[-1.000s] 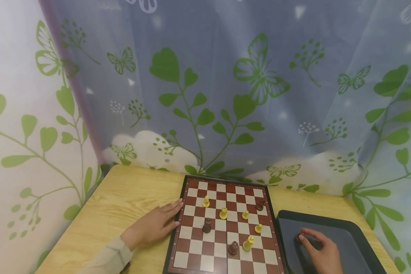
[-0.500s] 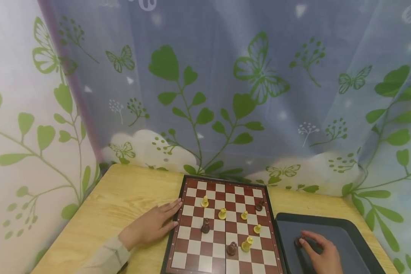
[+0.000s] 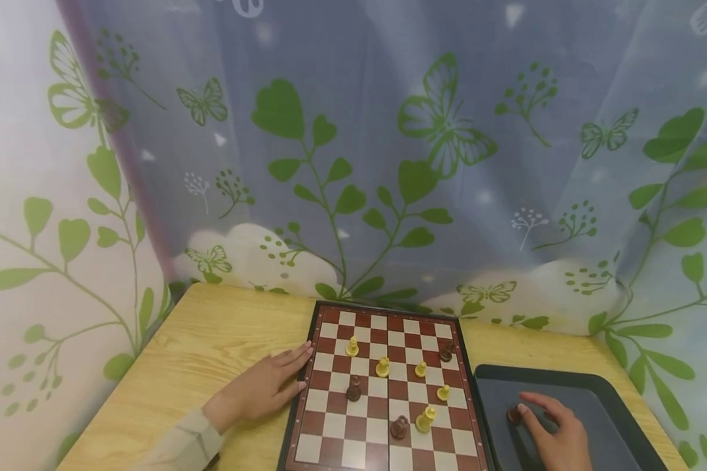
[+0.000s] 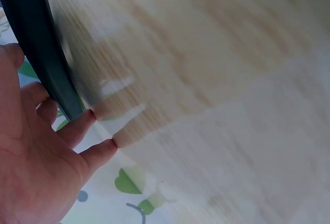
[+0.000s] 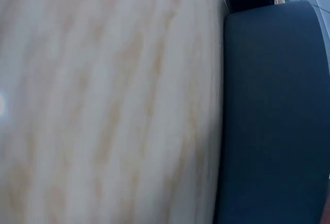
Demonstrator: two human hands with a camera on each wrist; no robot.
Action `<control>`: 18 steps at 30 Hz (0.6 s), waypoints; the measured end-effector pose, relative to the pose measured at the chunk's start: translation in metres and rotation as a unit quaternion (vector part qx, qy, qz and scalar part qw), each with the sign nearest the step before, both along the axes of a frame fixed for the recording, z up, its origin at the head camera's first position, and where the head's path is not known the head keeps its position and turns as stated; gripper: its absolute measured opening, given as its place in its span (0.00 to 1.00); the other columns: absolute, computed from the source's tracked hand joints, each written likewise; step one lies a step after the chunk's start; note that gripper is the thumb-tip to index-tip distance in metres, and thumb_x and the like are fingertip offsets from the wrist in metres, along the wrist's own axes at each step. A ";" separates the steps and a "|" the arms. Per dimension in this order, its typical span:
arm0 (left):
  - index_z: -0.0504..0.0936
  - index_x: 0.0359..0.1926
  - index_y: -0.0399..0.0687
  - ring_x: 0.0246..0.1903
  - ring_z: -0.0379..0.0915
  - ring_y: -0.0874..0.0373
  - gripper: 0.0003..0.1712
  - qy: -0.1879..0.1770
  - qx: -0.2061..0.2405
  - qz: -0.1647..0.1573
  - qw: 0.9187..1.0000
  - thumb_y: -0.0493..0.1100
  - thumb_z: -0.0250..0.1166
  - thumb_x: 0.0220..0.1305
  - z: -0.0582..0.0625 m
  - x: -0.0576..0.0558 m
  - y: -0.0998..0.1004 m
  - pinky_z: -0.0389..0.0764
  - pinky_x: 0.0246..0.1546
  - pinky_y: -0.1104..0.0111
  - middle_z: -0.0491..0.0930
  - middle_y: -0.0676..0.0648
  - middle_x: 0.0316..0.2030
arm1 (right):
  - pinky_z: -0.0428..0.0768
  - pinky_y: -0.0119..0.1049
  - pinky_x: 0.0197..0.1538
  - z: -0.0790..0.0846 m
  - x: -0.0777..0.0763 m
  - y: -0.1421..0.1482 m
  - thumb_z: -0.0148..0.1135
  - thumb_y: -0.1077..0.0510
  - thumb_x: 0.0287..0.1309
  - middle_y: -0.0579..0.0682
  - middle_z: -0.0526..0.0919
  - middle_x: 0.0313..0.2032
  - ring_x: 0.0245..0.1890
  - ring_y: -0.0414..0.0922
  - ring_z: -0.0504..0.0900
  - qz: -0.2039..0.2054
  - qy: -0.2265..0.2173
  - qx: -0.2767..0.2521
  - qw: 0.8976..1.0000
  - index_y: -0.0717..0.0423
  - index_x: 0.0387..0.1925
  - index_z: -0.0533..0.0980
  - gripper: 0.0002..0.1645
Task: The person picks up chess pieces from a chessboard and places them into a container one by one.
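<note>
A small chessboard (image 3: 337, 425) lies on the wooden table (image 3: 224, 340), with several yellow pieces (image 3: 382, 367) and three brown pieces (image 3: 353, 389) standing on it. My left hand (image 3: 265, 389) rests flat on the table, its straight fingers touching the board's left edge. In the left wrist view the fingertips (image 4: 103, 146) lie beside that dark edge (image 4: 44, 59). My right hand (image 3: 550, 432) is inside the dark tray (image 3: 613, 392), curled fingertips holding a brown chess piece (image 3: 512, 415) low on the tray floor. The right wrist view shows only the table (image 5: 103, 105) and the tray (image 5: 273, 121).
A curtain printed with leaves and butterflies (image 3: 389, 163) hangs close behind the table. A wall with the same print (image 3: 47, 248) stands on the left. The tray lies directly right of the board.
My right hand has drawn the brown piece a little toward me inside the tray. The left hand and the pieces on the board have stayed put.
</note>
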State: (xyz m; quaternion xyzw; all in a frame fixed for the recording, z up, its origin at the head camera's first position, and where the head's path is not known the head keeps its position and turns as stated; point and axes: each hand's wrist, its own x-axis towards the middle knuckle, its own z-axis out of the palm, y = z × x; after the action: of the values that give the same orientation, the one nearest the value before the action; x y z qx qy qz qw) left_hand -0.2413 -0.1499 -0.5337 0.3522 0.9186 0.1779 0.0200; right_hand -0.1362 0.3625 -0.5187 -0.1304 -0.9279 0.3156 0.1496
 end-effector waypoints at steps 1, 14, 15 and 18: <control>0.56 0.80 0.47 0.74 0.59 0.41 0.37 -0.001 0.001 0.001 1.000 0.60 0.45 0.81 0.000 0.001 0.000 0.64 0.69 0.38 0.52 0.47 0.79 | 0.82 0.29 0.44 0.000 0.000 -0.001 0.69 0.54 0.65 0.56 0.87 0.50 0.43 0.29 0.76 0.001 0.005 0.002 1.000 0.53 0.52 0.85 0.15; 0.57 0.79 0.45 0.73 0.60 0.39 0.36 -0.001 0.000 0.001 1.000 0.58 0.46 0.81 0.002 0.006 0.002 0.64 0.69 0.38 0.54 0.45 0.79 | 0.79 0.32 0.48 0.019 0.007 -0.023 0.68 0.56 0.66 0.49 0.87 0.46 0.44 0.13 0.65 0.036 0.074 -0.002 0.997 0.50 0.49 0.86 0.12; 0.57 0.79 0.45 0.73 0.60 0.39 0.36 -0.001 0.000 0.001 1.000 0.58 0.46 0.81 0.003 0.006 0.002 0.64 0.69 0.38 0.54 0.45 0.79 | 0.79 0.29 0.47 0.020 0.007 -0.026 0.68 0.56 0.66 0.48 0.87 0.46 0.44 0.14 0.66 0.041 0.076 -0.009 0.996 0.50 0.49 0.86 0.11; 0.57 0.79 0.44 0.73 0.60 0.38 0.36 0.002 0.005 0.001 1.000 0.57 0.47 0.81 0.004 0.006 0.003 0.64 0.68 0.37 0.55 0.44 0.79 | 0.76 0.24 0.42 0.024 0.003 -0.038 0.66 0.56 0.68 0.48 0.85 0.47 0.43 0.19 0.71 0.060 0.076 -0.037 0.995 0.51 0.50 0.85 0.12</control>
State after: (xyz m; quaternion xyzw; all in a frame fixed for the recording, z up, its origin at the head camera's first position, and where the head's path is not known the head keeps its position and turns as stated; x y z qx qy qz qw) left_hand -0.2349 -0.1471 -0.5296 0.3521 0.9179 0.1821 0.0161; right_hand -0.1328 0.3249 -0.4946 -0.0554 -0.9076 0.3672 0.1960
